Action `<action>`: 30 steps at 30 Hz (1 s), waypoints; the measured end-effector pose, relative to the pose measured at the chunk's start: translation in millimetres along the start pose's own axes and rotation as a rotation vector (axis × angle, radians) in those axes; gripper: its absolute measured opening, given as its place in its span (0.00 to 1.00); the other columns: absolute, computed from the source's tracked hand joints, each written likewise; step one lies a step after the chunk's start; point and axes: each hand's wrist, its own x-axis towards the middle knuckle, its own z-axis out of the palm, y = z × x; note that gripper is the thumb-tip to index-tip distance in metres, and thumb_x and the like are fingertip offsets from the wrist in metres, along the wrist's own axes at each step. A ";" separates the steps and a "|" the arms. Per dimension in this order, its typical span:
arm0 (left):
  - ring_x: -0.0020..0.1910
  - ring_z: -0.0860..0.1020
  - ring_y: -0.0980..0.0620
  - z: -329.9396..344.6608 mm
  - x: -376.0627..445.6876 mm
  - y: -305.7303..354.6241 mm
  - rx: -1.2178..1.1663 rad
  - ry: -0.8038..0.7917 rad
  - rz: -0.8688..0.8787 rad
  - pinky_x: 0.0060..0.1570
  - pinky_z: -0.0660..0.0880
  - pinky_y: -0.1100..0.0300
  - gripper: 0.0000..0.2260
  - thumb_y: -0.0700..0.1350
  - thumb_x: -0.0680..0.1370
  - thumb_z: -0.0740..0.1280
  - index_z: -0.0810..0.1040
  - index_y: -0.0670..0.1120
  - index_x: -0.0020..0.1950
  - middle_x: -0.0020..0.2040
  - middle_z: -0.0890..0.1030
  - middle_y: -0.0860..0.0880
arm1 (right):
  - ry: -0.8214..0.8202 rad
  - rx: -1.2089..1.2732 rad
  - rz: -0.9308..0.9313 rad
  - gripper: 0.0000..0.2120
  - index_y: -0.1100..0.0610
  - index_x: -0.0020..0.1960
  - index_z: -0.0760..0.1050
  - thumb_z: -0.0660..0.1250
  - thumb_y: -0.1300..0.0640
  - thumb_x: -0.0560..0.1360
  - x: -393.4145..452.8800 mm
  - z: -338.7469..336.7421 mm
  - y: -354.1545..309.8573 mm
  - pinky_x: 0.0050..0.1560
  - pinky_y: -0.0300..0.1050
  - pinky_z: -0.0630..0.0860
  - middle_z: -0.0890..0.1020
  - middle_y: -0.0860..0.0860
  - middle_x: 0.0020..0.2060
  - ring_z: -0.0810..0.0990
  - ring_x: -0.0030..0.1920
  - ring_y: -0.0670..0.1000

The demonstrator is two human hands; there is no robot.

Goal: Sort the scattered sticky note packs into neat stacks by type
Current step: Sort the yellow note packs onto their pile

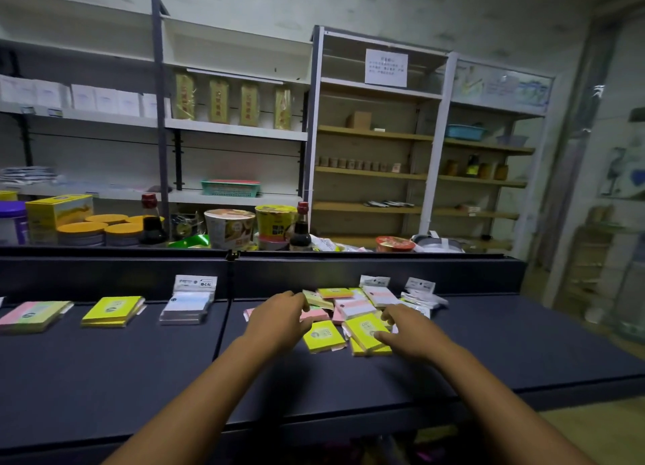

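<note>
A jumble of sticky note packs (352, 307), yellow, pink and clear-wrapped white, lies in the middle of the dark shelf top (139, 367). My left hand (279, 320) reaches into its left side, fingers curled over a pale yellow pack (316, 299). My right hand (406, 332) holds a bright yellow pack (364, 330) by its right edge, thumb below. Another yellow pack (323, 337) lies flat between my hands. Three sorted stacks stand to the left: pink-green (33, 315), yellow (113, 310), and clear-wrapped white (188, 306).
A dark raised back panel (314, 272) runs behind the packs. Beyond it stand noodle cups (230, 228), sauce bottles (302, 227) and tins (82, 232). Wall shelves (377, 171) fill the background. The shelf's front edge runs close under my forearms.
</note>
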 end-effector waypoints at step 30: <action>0.58 0.78 0.42 93.6 163.9 24.3 -0.007 -0.110 -0.376 0.51 0.75 0.52 0.22 0.62 0.76 0.65 0.73 0.47 0.61 0.59 0.79 0.46 | 0.079 0.121 -0.074 0.17 0.52 0.62 0.71 0.65 0.45 0.78 160.4 7.4 86.4 0.58 0.48 0.74 0.75 0.50 0.59 0.75 0.58 0.50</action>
